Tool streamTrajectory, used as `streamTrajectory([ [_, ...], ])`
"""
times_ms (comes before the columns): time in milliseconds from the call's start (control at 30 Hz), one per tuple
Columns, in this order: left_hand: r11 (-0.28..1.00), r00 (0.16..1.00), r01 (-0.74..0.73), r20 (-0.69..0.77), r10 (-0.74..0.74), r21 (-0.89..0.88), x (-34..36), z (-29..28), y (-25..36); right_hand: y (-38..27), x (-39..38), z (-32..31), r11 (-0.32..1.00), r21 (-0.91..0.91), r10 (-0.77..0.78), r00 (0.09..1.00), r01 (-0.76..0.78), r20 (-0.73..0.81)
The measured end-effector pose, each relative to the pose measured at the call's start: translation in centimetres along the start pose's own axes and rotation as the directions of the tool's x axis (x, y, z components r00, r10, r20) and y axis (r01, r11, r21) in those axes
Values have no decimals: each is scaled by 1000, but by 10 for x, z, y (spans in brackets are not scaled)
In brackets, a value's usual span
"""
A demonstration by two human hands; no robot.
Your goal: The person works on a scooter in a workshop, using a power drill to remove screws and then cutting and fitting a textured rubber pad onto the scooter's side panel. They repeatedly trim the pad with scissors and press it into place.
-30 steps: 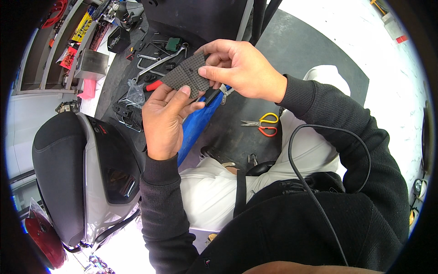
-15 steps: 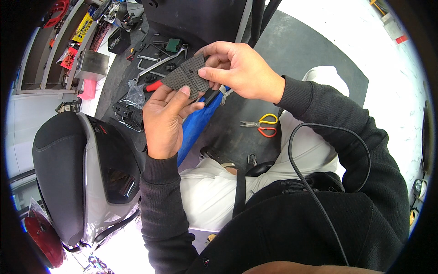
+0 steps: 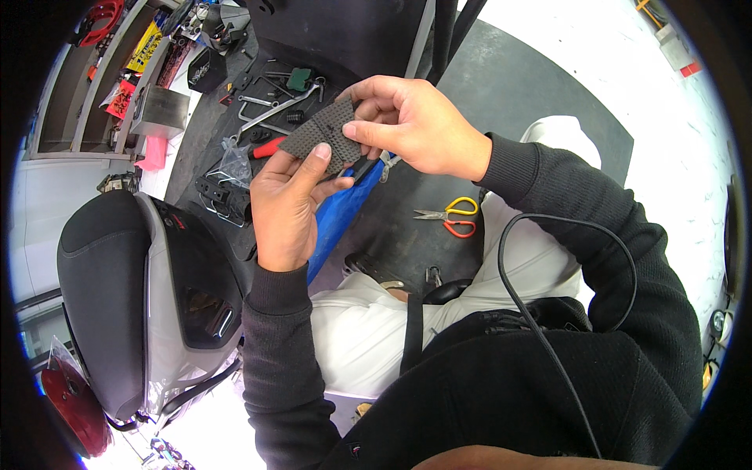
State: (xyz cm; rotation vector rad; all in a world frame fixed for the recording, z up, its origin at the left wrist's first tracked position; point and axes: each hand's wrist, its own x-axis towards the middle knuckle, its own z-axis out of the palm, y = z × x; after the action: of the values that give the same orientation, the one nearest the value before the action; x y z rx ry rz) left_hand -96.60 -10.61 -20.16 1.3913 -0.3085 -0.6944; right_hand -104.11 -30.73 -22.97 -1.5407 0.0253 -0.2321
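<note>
A piece of dark grey textured sheet [image 3: 321, 133], patterned like rubber matting, is stretched between my two hands. My left hand [image 3: 290, 204] pinches its lower edge, thumb on top and fingers beneath. My right hand [image 3: 415, 125] grips the right edge with thumb and fingers. Behind the sheet are a red handle [image 3: 268, 148] and a blue cloth or bag [image 3: 337, 223]. Scissors [image 3: 450, 217] with one yellow and one red handle loop lie on the dark mat, to the right of my left hand.
Wrenches and hex keys [image 3: 278, 110] lie beyond my hands, near a green block [image 3: 299, 78]. A clear plastic bag [image 3: 235, 164] sits to their left. The scooter seat [image 3: 106, 298] stands at left, below a shelf unit [image 3: 86, 94]. A black cable [image 3: 509, 274] loops over my lap.
Both hands keep hold of the sheet. My left hand has shifted very slightly right, and the sheet's angle has changed a little.
</note>
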Motion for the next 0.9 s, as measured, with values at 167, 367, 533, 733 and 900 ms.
streamTrajectory([
  [167, 999, 1000, 29, -13, -28, 21, 1, 1, 1, 3, -1, 3, 1000, 4, -26, 999, 26, -19],
  [367, 999, 999, 28, 30, -28, -18, 5, -3, -5, 0, -3, 6, 1000, -28, -10, 999, 11, 39],
  [533, 987, 995, 80, 76, -71, -136, 8, -3, -8, -8, -1, 8, 1000, -23, 11, 994, -9, 111],
  [733, 996, 997, -70, -44, 68, -57, 0, -25, 0, 82, -28, -7, 917, -346, 305, 908, -199, 286],
  [900, 987, 984, -159, -88, 157, -16, -16, -31, 4, 230, -105, -29, 416, -889, 792, 405, 191, 457],
])
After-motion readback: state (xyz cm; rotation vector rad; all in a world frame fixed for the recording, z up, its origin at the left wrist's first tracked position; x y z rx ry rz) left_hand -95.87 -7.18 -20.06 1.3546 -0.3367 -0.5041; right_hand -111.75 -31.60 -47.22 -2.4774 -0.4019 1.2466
